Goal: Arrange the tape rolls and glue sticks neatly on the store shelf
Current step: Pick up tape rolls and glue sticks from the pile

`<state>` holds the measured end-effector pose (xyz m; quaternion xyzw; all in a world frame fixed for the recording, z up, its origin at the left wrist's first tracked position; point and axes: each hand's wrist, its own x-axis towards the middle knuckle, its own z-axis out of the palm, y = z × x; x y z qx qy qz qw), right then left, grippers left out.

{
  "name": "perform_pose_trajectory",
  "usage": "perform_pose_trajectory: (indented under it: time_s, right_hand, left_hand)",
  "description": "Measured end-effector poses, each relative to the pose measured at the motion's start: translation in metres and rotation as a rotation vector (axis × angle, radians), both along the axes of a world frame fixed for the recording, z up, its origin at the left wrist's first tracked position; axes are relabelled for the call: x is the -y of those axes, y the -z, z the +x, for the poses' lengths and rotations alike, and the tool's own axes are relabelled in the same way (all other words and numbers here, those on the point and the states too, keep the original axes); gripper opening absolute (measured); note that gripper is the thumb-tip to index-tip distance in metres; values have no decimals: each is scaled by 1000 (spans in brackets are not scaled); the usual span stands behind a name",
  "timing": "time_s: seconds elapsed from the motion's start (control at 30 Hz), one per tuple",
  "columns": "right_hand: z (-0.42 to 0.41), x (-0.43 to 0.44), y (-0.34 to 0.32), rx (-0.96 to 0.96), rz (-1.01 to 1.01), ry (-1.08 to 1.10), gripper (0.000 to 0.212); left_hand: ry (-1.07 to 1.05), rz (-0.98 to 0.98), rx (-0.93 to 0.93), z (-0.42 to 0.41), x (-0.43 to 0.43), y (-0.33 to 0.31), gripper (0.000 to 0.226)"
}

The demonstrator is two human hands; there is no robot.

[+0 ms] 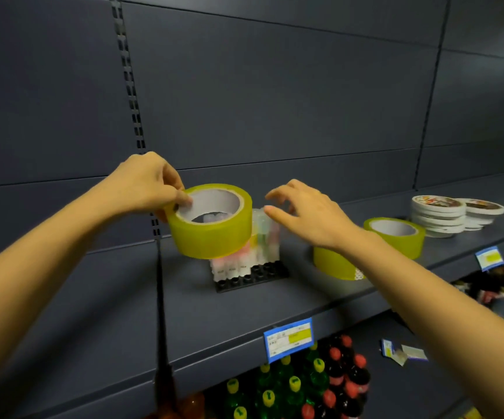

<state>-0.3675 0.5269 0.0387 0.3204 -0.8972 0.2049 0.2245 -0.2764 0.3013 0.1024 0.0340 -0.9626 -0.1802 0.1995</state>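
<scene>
My left hand (151,184) pinches the rim of a yellow tape roll (211,225) and holds it in the air above the dark shelf (108,313), in front of a cluster of glue sticks (259,240) standing in a black tray (253,276). My right hand (308,213) hovers open just right of the held roll, its fingers spread over the glue sticks. Two more yellow tape rolls lie on the shelf to the right: one (395,237) in full view, the other (335,264) partly hidden by my right wrist.
Two stacks of flat white tape discs (439,216) sit at the far right of the shelf. Blue price tags (288,338) hang on the shelf edge. Bottles with yellow and red caps (305,385) fill the shelf below. A slotted upright (129,86) runs up the back panel.
</scene>
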Motion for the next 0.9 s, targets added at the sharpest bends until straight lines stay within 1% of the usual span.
perform_pose_trajectory:
  time_s: [0.13,0.3,0.47,0.63,0.7,0.8,0.9]
  right_hand:
    - [-26,-62,-11,-28,-28,97,25]
    - [-57,-121,-13,-41,48,176,19]
    - [-84,-162,-19,-47,114,136,18]
    - [-101,-185,-17,-55,108,44,16]
    - [-105,-190,-16,-51,107,7,16]
    - [-108,-192,-16,-45,101,-44,18]
    - [-106,-185,-16,-59,79,-109,20]
  left_hand:
    - [64,57,2,-28,-48,-5,14]
    - [74,78,-19,-69,-111,4,13]
    - [42,85,27,-103,-168,23,14]
    - [-42,66,64,-118,-197,41,16]
    - [-93,40,64,-120,-203,46,17]
    - [-180,-53,74,-121,-210,57,18]
    - [-227,-88,68,-118,-213,65,22]
